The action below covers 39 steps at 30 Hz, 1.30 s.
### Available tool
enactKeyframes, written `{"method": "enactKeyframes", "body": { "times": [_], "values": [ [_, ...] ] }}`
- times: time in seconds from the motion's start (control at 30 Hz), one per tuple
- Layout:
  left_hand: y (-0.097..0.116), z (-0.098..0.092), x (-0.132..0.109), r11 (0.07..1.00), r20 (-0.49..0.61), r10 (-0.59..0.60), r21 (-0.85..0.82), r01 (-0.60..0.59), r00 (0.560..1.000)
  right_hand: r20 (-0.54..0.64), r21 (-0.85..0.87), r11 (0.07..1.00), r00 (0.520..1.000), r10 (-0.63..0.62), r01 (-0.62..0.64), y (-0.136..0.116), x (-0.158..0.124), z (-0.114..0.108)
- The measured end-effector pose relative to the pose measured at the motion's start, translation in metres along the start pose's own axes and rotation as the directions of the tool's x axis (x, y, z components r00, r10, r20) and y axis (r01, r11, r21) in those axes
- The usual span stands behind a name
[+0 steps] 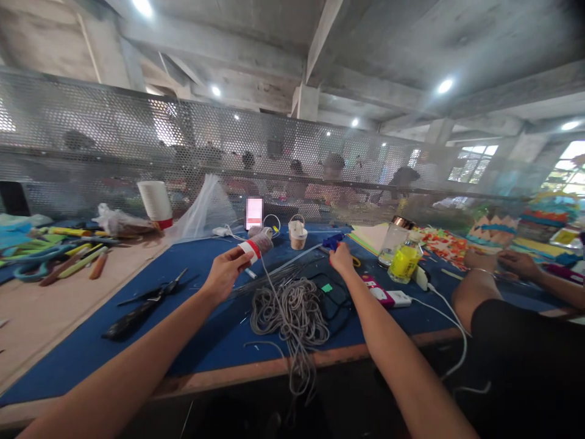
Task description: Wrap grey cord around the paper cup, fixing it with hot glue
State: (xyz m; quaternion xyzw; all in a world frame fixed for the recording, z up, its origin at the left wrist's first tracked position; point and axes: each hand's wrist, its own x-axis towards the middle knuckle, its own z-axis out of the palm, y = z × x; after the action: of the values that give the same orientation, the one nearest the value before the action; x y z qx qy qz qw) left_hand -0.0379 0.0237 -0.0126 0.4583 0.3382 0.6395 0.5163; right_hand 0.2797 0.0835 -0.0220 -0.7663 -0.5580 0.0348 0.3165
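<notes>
My left hand (226, 271) is closed round a paper cup (248, 250) with a white and red rim. Grey cord (262, 241) is wound round the cup's far part. From the cup a strand runs down to a loose heap of grey cord (292, 317), part of which hangs over the table's front edge. My right hand (342, 259) grips a blue glue gun (333, 241), its handle mostly hidden by the fingers. Between and beyond my hands stands a small basket with a handle (298, 235).
Pliers (153, 299) lie at left, near scissors (36, 265) and a stack of paper cups (155, 201). A lit phone (255, 213) stands at the back. Rightward are a glass jar (390, 241), a yellow bottle (404, 262), a power strip (381, 292) and another person's hands (484, 262).
</notes>
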Motion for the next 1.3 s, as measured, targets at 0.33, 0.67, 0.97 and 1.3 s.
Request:
{"method": "enactKeyframes", "body": {
  "times": [0.33, 0.67, 0.97, 1.3],
  "values": [
    [-0.006, 0.010, -0.010, 0.996, 0.143, -0.080, 0.057, 0.072, 0.986, 0.027, -0.198, 0.979, 0.999, -0.034, 0.039, -0.006, -0.018, 0.010],
    [-0.008, 0.006, -0.014, 0.989, 0.194, -0.131, 0.090, 0.115, 0.972, -0.042, -0.200, 0.931, 0.946, -0.320, 0.306, -0.024, -0.039, -0.021],
    [-0.005, -0.008, -0.005, 0.992, 0.092, -0.091, 0.096, 0.082, 0.992, 0.067, 0.003, 0.848, 0.846, -0.528, 0.530, -0.062, -0.062, -0.019],
    [-0.005, -0.023, 0.000, 0.993, 0.045, -0.089, 0.087, 0.085, 0.995, 0.136, 0.116, 0.790, 0.779, -0.612, 0.601, -0.072, -0.078, -0.016]
  ]
}}
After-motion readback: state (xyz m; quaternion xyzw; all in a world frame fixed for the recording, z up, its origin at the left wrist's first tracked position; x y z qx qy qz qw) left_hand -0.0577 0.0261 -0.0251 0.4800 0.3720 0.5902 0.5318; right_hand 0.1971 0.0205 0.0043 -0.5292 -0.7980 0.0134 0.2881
